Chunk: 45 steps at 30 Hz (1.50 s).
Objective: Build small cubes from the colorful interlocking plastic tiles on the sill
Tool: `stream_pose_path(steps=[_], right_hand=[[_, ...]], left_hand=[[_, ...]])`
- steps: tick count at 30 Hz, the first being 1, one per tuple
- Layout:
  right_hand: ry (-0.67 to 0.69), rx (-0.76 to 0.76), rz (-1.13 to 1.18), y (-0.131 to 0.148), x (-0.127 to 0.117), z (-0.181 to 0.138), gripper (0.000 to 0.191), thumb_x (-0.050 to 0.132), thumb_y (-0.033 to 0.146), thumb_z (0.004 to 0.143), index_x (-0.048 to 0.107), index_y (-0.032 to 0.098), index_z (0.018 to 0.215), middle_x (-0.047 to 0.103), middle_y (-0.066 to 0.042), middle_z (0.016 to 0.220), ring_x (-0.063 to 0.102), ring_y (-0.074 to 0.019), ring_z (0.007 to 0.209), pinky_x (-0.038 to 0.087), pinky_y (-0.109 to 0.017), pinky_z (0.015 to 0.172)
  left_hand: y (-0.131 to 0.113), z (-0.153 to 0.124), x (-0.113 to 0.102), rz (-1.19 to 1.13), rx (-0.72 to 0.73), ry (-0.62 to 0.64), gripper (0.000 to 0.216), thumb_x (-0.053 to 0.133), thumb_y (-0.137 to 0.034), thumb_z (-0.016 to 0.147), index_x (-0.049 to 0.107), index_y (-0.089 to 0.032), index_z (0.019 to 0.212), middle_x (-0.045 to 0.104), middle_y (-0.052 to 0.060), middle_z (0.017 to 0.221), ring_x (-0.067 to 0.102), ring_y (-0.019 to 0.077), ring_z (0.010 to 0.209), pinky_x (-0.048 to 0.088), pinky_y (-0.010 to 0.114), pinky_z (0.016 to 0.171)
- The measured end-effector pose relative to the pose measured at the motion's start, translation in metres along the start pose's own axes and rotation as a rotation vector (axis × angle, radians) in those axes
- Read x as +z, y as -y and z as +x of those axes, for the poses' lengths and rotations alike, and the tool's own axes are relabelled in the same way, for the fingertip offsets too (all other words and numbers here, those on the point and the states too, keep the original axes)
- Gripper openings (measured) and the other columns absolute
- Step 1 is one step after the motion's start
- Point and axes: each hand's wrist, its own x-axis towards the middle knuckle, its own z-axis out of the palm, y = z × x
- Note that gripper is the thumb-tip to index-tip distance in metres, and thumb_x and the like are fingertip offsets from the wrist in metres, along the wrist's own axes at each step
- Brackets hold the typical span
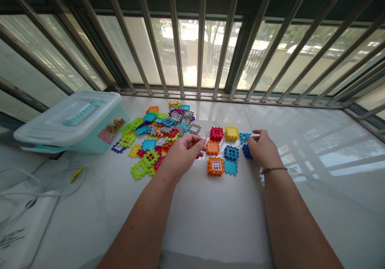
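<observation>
Grey metal bars (201,40) run across the whole upper part of the frame, and below them I see a wide white surface (210,225). On this surface, at the left, stands a pale green box (86,134) with its lid (70,114) on. Next in size is a loose pile of colourful notched pieces (148,144), left of centre.

The left hand (186,152) is between this pile and the small groups at centre right; its fingers are bent together, but I cannot tell if they hold something. The right hand (264,148) has its fingers at a dark blue piece (247,151), which is partly hidden under them; whether they grip it or only touch it, I cannot tell.

Left of it lie the red (216,133), yellow (231,133), orange (212,147) and blue window (231,153) stacks. The orange one is just beside the left fingertips. A blue triangle piece (245,137) lies close to the right fingers.

In my judgement, the step in hand is arranging pieces by colour and shape; the next move calls for light fingers, so the neighbours are not pushed.
</observation>
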Motion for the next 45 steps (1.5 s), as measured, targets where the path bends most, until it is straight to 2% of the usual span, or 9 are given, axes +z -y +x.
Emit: stream_pose_path(steps=[10, 15, 18, 20, 22, 27, 30, 37, 45], right_hand=[[-0.061, -0.069, 0.002, 0.003, -0.001, -0.003, 0.048, 0.061, 0.036, 0.088, 0.062, 0.021, 0.134, 0.08, -0.013, 0.121, 0.074, -0.0311, 0.095, 0.054, -0.042, 0.084], [-0.136, -0.136, 0.047, 0.016, -0.006, -0.01, 0.043, 0.06, 0.034, 0.088, 0.063, 0.021, 0.129, 0.079, -0.012, 0.117, 0.073, -0.0282, 0.09, 0.053, -0.04, 0.081], [-0.183, -0.184, 0.07, 0.026, -0.009, -0.017, 0.037, 0.058, 0.032, 0.09, 0.065, 0.021, 0.124, 0.079, -0.011, 0.113, 0.072, -0.0265, 0.086, 0.053, -0.04, 0.081], [-0.208, -0.23, 0.076, 0.031, -0.009, -0.024, 0.034, 0.056, 0.031, 0.091, 0.065, 0.021, 0.122, 0.078, -0.011, 0.112, 0.072, -0.0267, 0.087, 0.053, -0.041, 0.082], [-0.229, -0.279, 0.073, 0.034, -0.01, -0.032, 0.031, 0.055, 0.031, 0.092, 0.066, 0.021, 0.12, 0.078, -0.012, 0.113, 0.072, -0.0276, 0.089, 0.053, -0.042, 0.084], [-0.23, -0.3, 0.079, 0.037, -0.013, -0.059, 0.026, 0.056, 0.035, 0.095, 0.066, 0.024, 0.116, 0.078, -0.01, 0.107, 0.072, -0.0275, 0.088, 0.054, -0.041, 0.083], [-0.238, -0.334, 0.095, 0.043, -0.018, -0.072, 0.027, 0.055, 0.035, 0.097, 0.066, 0.024, 0.12, 0.078, -0.01, 0.106, 0.073, -0.0278, 0.09, 0.054, -0.042, 0.084], [-0.2, -0.383, 0.167, 0.052, -0.02, -0.077, 0.03, 0.058, 0.037, 0.097, 0.067, 0.022, 0.121, 0.078, -0.009, 0.103, 0.073, -0.0269, 0.087, 0.055, -0.043, 0.084], [-0.186, -0.426, 0.194, 0.054, -0.019, -0.078, 0.027, 0.058, 0.036, 0.098, 0.069, 0.021, 0.117, 0.078, -0.009, 0.102, 0.073, -0.0263, 0.087, 0.056, -0.042, 0.084]], left_hand=[[0.01, 0.004, -0.007, 0.286, 0.108, -0.08, 0.03, 0.071, -0.053, 0.094, 0.075, -0.024, 0.101, 0.081, 0.007, 0.097, 0.072, 0.0235, 0.086, 0.055, 0.036, 0.081], [0.008, 0.006, -0.021, 0.842, 0.265, -0.403, 0.029, 0.065, -0.04, 0.097, 0.077, -0.021, 0.114, 0.069, 0.019, 0.137, 0.061, 0.036, 0.137, 0.044, 0.051, 0.121], [0.007, 0.004, -0.035, 1.065, 0.054, -0.569, 0.062, 0.067, -0.054, 0.096, 0.065, -0.018, 0.146, 0.038, 0.026, 0.174, 0.029, 0.0464, 0.164, 0.031, 0.066, 0.129], [0.008, 0.002, -0.047, 1.115, -0.2, -0.558, 0.099, 0.076, -0.07, 0.084, 0.048, -0.019, 0.164, 0.014, 0.026, 0.184, 0.011, 0.0543, 0.168, 0.031, 0.076, 0.124], [0.009, 0.001, -0.058, 1.14, -0.378, -0.5, 0.127, 0.086, -0.075, 0.07, 0.036, -0.019, 0.172, 0.005, 0.027, 0.185, 0.008, 0.0596, 0.167, 0.035, 0.078, 0.119], [0.007, -0.003, -0.082, 1.229, -0.438, -0.457, 0.117, 0.084, -0.072, 0.074, 0.045, -0.009, 0.163, 0.032, 0.041, 0.17, 0.046, 0.0628, 0.146, 0.048, 0.064, 0.11], [0.005, -0.007, -0.093, 1.244, -0.438, -0.436, 0.102, 0.073, -0.081, 0.08, 0.057, -0.007, 0.148, 0.051, 0.04, 0.152, 0.061, 0.0598, 0.13, 0.053, 0.059, 0.101], [0.009, 0.0, -0.1, 1.445, -0.479, -0.268, 0.071, 0.077, -0.067, 0.087, 0.062, -0.017, 0.134, 0.067, 0.025, 0.14, 0.069, 0.0439, 0.126, 0.055, 0.043, 0.096], [0.008, 0.005, -0.088, 1.425, -0.392, -0.335, 0.067, 0.084, -0.057, 0.083, 0.065, -0.017, 0.133, 0.067, 0.025, 0.14, 0.068, 0.0404, 0.127, 0.053, 0.04, 0.099]])
